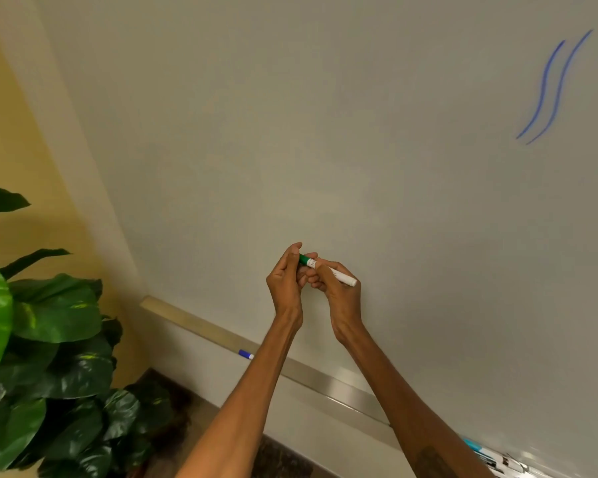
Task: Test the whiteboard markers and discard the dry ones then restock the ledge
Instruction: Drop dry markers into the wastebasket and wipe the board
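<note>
I hold a green-capped marker (339,274) with a white barrel in front of the whiteboard (325,132). My left hand (285,281) pinches the green cap end, and my right hand (339,298) grips the white barrel. The cap sits on the marker. Two wavy blue lines (549,91) are drawn at the board's upper right. On the metal ledge (325,377) below lies a blue-capped marker (246,354), partly hidden behind my left forearm. More markers (487,455) lie at the ledge's right end, with a light blue one among them.
A large green leafy plant (49,339) fills the lower left, close to the ledge's left end. A yellow wall (14,132) runs behind it. Dark patterned floor (280,457) shows below the ledge.
</note>
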A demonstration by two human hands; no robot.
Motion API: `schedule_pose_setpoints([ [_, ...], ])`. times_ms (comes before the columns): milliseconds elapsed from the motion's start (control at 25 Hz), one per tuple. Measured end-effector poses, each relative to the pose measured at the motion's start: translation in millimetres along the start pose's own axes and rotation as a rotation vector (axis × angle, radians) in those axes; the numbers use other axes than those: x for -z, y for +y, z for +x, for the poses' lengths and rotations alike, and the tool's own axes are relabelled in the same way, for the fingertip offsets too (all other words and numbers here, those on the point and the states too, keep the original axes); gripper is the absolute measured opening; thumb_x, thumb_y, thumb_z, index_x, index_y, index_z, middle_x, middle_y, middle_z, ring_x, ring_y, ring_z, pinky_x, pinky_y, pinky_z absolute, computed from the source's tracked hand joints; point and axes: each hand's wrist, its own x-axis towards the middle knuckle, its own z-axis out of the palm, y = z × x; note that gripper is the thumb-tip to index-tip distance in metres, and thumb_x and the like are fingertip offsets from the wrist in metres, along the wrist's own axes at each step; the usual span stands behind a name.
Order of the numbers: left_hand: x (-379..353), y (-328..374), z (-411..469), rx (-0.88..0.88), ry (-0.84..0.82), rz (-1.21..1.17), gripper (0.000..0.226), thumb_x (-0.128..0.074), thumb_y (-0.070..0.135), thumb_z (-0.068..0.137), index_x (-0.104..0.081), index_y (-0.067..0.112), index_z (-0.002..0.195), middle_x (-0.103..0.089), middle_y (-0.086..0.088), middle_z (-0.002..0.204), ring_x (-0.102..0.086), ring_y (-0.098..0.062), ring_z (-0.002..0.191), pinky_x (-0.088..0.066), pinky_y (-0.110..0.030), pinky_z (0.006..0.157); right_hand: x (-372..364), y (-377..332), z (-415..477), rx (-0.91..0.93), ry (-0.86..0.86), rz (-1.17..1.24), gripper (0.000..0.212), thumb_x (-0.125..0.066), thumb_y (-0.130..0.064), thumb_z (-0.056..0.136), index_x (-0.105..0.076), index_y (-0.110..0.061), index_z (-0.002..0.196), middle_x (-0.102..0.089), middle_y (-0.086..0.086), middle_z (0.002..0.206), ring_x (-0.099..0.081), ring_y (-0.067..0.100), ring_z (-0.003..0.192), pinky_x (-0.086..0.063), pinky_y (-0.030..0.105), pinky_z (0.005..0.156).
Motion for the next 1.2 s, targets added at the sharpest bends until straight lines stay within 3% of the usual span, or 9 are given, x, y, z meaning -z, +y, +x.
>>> schedule_pose_setpoints([
  [160,55,-13,4,0.042,0.142,0.062,0.024,-0.056,0.021,0.100,-0.070,0.010,0.116,-0.075,-0.017,0.098,-0.072,-0.028,0.089,-0.060,-0.030,0.074,-14,44,-14,-0.206,-0.124,-0.003,0.018,-0.070,-0.021,0.089,-0.076,-0.015,0.104,-0.074,0.013,0.091,-0.065,0.023,0.078,-0.056,0.034,0.078],
  [240,88,-20,5,0.066,0.198,0.111,0.024,-0.057,0.020,0.099,-0.071,0.011,0.116,-0.075,-0.015,0.097,-0.073,-0.030,0.091,-0.061,-0.033,0.079,-18,68,-20,-0.263,-0.163,-0.058,0.021,-0.071,-0.022,0.088,-0.074,-0.016,0.108,-0.075,0.011,0.098,-0.068,0.024,0.080,-0.059,0.036,0.080],
  [360,133,-29,2,0.103,0.279,0.165,0.025,-0.061,0.023,0.097,-0.071,0.012,0.117,-0.076,-0.011,0.096,-0.073,-0.029,0.092,-0.060,-0.035,0.086,-22,102,-29,-0.263,-0.166,-0.224,0.014,-0.073,-0.018,0.088,-0.074,-0.019,0.101,-0.076,0.006,0.090,-0.071,0.025,0.078,-0.061,0.036,0.077],
  [520,178,-38,-5,0.162,0.305,0.212,0.029,-0.062,0.024,0.096,-0.069,0.011,0.121,-0.077,-0.010,0.098,-0.074,-0.025,0.093,-0.059,-0.033,0.087,-34,146,-40,-0.311,-0.192,-0.358,0.009,-0.071,-0.016,0.088,-0.076,-0.016,0.096,-0.076,0.004,0.083,-0.071,0.023,0.075,-0.059,0.030,0.073],
  [680,220,-44,-11,0.218,0.318,0.272,0.025,-0.062,0.022,0.096,-0.069,0.013,0.118,-0.077,-0.009,0.097,-0.074,-0.021,0.090,-0.060,-0.029,0.082,-43,181,-53,-0.406,-0.286,-0.385,0.014,-0.070,-0.014,0.089,-0.075,-0.014,0.102,-0.076,0.005,0.088,-0.072,0.021,0.076,-0.060,0.028,0.074],
  [880,288,-60,-24,0.373,0.223,0.505,0.026,-0.061,0.019,0.097,-0.070,0.009,0.119,-0.074,-0.006,0.107,-0.067,-0.017,0.096,-0.057,-0.030,0.090,-47,229,-77,-0.549,-0.517,-0.595,0.020,-0.067,-0.014,0.090,-0.073,-0.014,0.109,-0.075,0.002,0.093,-0.072,0.014,0.080,-0.055,0.024,0.075],
  [1080,367,-97,-51,0.601,0.372,0.705,0.025,-0.067,0.018,0.093,-0.072,0.012,0.116,-0.071,-0.010,0.118,-0.066,-0.024,0.108,-0.052,-0.039,0.101,-38,282,-113,-0.766,-0.556,-0.669,0.019,-0.069,-0.005,0.086,-0.073,-0.005,0.105,-0.072,0.009,0.085,-0.069,0.012,0.068,-0.057,0.022,0.067],
  [1200,393,-110,-74,0.712,0.428,0.697,0.024,-0.065,0.016,0.094,-0.071,0.009,0.116,-0.070,-0.013,0.119,-0.065,-0.020,0.099,-0.053,-0.033,0.091,-28,313,-140,-0.929,-0.534,-0.736,0.019,-0.069,0.000,0.085,-0.070,0.004,0.104,-0.070,0.018,0.082,-0.067,0.015,0.060,-0.060,0.026,0.065],
])
